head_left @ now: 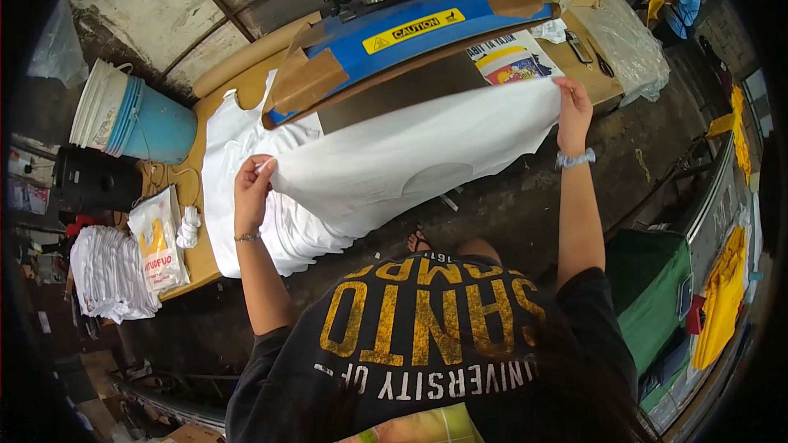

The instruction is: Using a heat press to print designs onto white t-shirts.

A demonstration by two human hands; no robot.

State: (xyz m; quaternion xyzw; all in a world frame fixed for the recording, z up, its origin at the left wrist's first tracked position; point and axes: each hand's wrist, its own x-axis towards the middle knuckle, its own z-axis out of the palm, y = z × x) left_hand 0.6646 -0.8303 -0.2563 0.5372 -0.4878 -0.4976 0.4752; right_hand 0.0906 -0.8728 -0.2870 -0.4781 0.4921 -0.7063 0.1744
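1. Head view: shows a white cloth (427, 143) spread just off centre toward 12 o'clock, broad and unfolded, drooping toward 6 o'clock along its lower edge.
2. Held by two hands set well apart: pinched at 9 o'clock between thumb and fingers of the left hand (252, 184), and gripped by its upper corner at 2 o'clock in the right hand (574, 107).
3. Spans in front of a blue heat press (410, 29) at 12 o'clock; cannot tell whether touching any part of it.
4. Hangs at its 9 o'clock end against a white garment pile (230, 143) on a wooden table (195, 254); hard to separate from the pile by eye there.
5. Looks thin and matte, so probably light, limp and not slippery; likely to sag or crease where unsupported, yet hardly fragile.
6. Best taken by both upper corners in a light pinch, with enough spread to draw the edge taut; likely to bunch if grabbed mid-panel.
7. Bears a rounded outline (439, 180) near 2 o'clock, close to centre, perhaps a neckline; best not pulled there, for fear of stretching.
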